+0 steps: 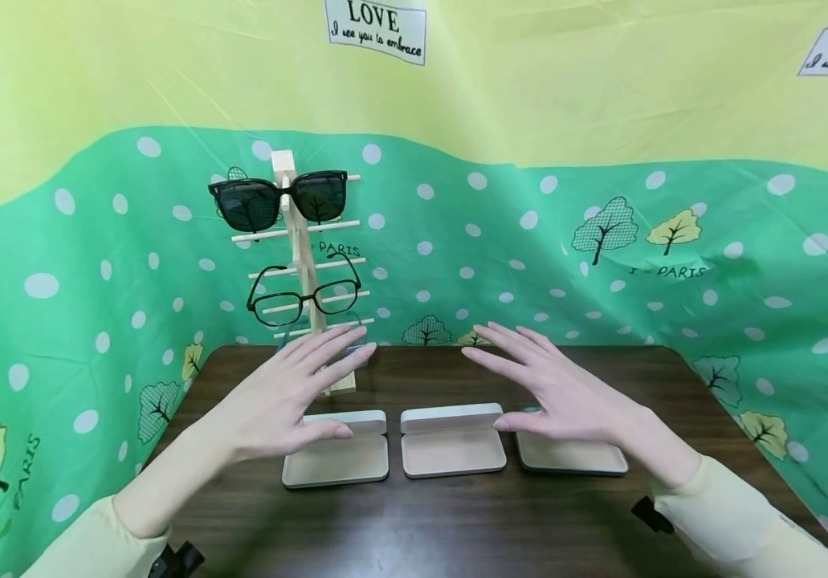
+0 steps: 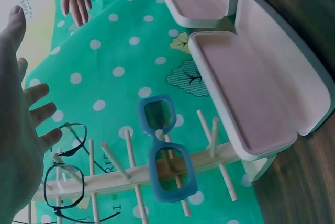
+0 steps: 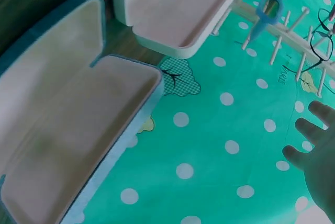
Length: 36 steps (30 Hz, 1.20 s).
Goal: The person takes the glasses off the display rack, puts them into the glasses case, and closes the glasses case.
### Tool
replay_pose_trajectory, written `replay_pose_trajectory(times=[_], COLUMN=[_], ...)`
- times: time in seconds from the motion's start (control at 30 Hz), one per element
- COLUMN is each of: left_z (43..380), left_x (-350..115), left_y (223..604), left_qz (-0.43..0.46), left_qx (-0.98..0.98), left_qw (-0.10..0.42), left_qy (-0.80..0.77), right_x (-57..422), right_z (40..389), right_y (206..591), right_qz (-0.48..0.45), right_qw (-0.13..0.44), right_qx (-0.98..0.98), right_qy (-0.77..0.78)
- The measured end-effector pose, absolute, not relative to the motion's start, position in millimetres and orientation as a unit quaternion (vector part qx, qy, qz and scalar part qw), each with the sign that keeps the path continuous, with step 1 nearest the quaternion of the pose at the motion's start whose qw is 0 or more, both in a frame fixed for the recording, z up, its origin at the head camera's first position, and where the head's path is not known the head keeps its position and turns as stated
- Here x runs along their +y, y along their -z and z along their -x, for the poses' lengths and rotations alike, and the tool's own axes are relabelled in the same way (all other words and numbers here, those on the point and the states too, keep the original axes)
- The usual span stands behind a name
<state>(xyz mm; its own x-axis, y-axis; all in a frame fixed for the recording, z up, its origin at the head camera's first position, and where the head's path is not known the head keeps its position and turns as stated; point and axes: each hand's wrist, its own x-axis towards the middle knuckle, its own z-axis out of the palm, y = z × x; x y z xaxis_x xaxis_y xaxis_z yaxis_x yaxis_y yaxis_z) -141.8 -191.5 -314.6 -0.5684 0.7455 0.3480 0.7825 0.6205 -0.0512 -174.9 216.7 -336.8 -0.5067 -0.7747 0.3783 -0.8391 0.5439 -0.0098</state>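
My left hand point(image 1: 298, 393) hovers over the left glasses case point(image 1: 337, 464), fingers spread and holding nothing. Opposite it, my right hand point(image 1: 558, 385) is held above the right glasses case point(image 1: 573, 454), its fingers also spread with nothing in them. Between the two lies the middle glasses case point(image 1: 453, 451); all three cases have raised lids and pale, bare insides. Behind my left hand a wooden rack point(image 1: 301, 241) carries black sunglasses point(image 1: 250, 205) at the top and black-rimmed glasses point(image 1: 279, 309) lower down. Blue-framed glasses point(image 2: 172, 174) hang lowest, mostly hidden by the left hand in the head view.
The dark wooden table point(image 1: 414, 530) holds the rack at its back left and the cases in a row across the middle. A green and yellow printed cloth point(image 1: 442, 217) hangs close behind the table and along its sides.
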Motion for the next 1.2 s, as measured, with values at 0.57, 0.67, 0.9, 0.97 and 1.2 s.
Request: replay_pose_trajectory(times=[0.57, 0.67, 0.9, 0.97, 1.2], left_z=[142, 143, 147, 148, 150], left_x=[-197, -198, -199, -200, -209], left_y=[269, 262, 251, 248, 234], left_qz=[0.348, 0.352, 0.352, 0.346, 0.318], left_qx=[-0.905, -0.896, -0.880, -0.878, -0.863], left_qw=[0.198, 0.217, 0.253, 0.256, 0.274], left_qy=[0.143, 0.161, 0.194, 0.209, 0.280], right_x=[192, 187, 180, 177, 163], right_z=[197, 201, 211, 214, 226], right_y=[296, 288, 277, 274, 259], right_qz=[-0.379, -0.381, -0.373, -0.372, -0.355], right_qw=[0.079, 0.076, 0.083, 0.085, 0.071], right_qx=[-0.886, -0.877, -0.867, -0.862, -0.842], right_qy=[-0.256, -0.282, -0.318, -0.333, -0.399])
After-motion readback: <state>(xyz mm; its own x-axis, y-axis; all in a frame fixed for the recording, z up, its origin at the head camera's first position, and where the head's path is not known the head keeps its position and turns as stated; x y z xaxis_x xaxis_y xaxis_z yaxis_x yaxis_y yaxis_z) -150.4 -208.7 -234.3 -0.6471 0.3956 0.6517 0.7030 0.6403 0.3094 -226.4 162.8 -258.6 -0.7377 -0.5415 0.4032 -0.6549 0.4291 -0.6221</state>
